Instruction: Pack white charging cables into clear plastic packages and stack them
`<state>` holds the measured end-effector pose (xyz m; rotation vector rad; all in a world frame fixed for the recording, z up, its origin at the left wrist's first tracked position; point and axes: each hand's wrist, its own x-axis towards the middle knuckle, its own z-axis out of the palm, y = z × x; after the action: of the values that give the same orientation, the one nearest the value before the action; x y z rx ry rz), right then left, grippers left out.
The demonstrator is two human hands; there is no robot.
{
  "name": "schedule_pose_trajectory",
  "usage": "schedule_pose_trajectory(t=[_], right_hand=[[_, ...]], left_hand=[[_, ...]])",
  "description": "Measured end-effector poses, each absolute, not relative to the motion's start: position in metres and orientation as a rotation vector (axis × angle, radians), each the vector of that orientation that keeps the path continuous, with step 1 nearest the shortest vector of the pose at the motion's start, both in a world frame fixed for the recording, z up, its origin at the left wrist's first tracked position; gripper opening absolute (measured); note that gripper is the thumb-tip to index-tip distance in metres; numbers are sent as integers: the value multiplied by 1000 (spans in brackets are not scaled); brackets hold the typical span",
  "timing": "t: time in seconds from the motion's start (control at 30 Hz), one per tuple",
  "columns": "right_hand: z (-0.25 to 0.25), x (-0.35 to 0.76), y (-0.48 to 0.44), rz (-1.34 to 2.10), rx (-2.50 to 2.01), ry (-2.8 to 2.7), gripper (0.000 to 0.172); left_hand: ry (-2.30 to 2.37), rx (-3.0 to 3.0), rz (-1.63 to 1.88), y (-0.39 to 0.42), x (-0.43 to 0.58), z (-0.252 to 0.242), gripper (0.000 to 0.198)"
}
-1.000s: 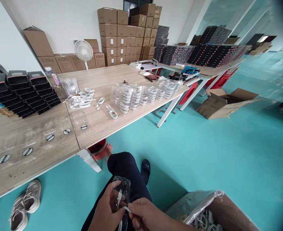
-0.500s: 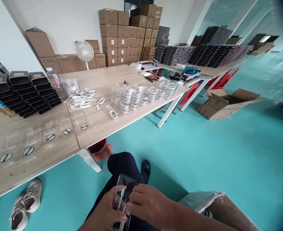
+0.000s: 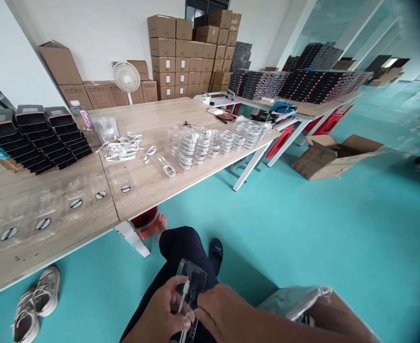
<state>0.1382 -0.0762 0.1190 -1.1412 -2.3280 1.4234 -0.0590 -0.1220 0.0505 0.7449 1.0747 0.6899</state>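
Low over the lap, my left hand (image 3: 167, 307) is closed around a clear plastic tray (image 3: 193, 270) with a white cable (image 3: 184, 296) lying along it. The cable's plug end sticks up by my left thumb and fingers. My right hand (image 3: 222, 309) is curled against the tray's right side, its fingertips pinched close to the cable; what they grip is hidden. On the wooden table (image 3: 159, 112) ahead lie a loose pile of white cables (image 3: 124, 148), a single coiled cable (image 3: 150, 152) and a cable in a clear tray (image 3: 167, 167).
Several stacked trays with cables (image 3: 202, 143) line the table edge. Empty-looking clear trays with round labels (image 3: 76, 203) lie at left, near black boxes (image 3: 34, 136). A lined carton (image 3: 338, 314) stands at lower right, an open carton (image 3: 333, 155) beyond, shoes (image 3: 36, 302) at lower left.
My right hand has shifted slightly right and turned, its fingers now more tucked down by the tray. The tray and cable have moved a little to the right with my left hand.
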Motion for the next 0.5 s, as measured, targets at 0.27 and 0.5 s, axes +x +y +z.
schedule_pose_trajectory(t=[0.27, 0.5], right_hand=[[92, 115, -101, 2386, -1455, -998, 44], [116, 140, -72, 1715, -1477, -1530, 25]], left_hand=[[1273, 807, 746, -122, -58, 60, 70], [1052, 598, 846, -112, -57, 49, 72]])
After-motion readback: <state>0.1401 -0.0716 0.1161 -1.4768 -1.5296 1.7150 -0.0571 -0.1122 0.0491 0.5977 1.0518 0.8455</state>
